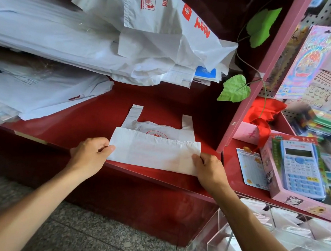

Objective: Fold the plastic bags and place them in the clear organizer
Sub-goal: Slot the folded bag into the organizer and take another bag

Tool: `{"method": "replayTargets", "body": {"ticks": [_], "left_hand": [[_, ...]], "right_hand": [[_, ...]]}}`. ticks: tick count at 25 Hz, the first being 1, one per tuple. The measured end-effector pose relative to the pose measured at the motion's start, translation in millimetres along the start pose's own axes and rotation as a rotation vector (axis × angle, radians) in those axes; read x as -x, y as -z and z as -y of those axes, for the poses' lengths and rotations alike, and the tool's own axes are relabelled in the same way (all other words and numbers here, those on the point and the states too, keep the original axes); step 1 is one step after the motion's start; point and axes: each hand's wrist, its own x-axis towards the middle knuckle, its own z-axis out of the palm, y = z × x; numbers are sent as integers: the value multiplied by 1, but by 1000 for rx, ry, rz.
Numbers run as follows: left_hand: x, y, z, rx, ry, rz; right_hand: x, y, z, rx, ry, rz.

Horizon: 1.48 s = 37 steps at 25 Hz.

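Nearest, the clear organizer [271,240] sits low at right. Above it, the left hand [90,154] and right hand [210,170] each pinch an end of the half-folded plastic bag [153,152] on the red surface [163,100]; its long axis runs hand to hand, handles pointing away. The right hand is nearer the organizer.

Your left hand [91,153] and right hand [210,170] pinch the two ends of a white plastic bag [154,149] lying on the red counter [163,102], its lower part folded up over the handles' base. A pile of loose bags [87,37] sits behind. The clear organizer [271,244] stands at your lower right, beside a boxed calculator [302,164].
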Motion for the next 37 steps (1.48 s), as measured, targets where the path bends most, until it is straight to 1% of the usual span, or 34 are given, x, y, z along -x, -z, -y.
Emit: {"method": "replayTargets", "body": {"ticks": [4,7,12,17,21,25,27,29,30,31,32,33,34,35,36,37], "left_hand": [[1,-7,-3,-84,28,-19],[1,-12,-5,-149,-2,-56],[1,-14,-7,-217,-28,-112],[1,-12,-6,-207,-13,-126],[1,-12,-5,-214,-1,-122],[0,-13,-5,-187,24,-98],[2,-13,-7,-175,35,-83],[4,-14,-8,-205,14,-114],[4,-15,-9,-235,-47,-158],[5,-18,-11,-255,-145,-209],[6,-21,-17,-260,-262,-241],[9,-25,-25,-250,-379,-238],[10,-31,-34,-229,-481,-194],[12,-39,-43,-193,-546,-120],[13,-48,-51,-148,-579,-37],[14,-57,-56,-103,-582,39]], "right_hand": [[-3,-7,0,137,-39,-44],[0,-9,1,241,-44,-74],[2,-8,3,339,-50,-107],[3,-8,6,359,-70,-120],[1,-8,2,271,-112,-85],[2,-7,3,258,-135,-73],[5,-7,7,255,-143,-84],[8,-3,11,261,-141,-156],[8,-1,14,290,-110,-235],[7,-1,20,327,-47,-314],[6,-5,26,357,53,-357],[6,-13,33,377,174,-349],[5,-25,40,393,296,-297],[5,-38,48,398,398,-220],[5,-48,54,379,467,-139],[4,-56,58,338,490,-71]]}}
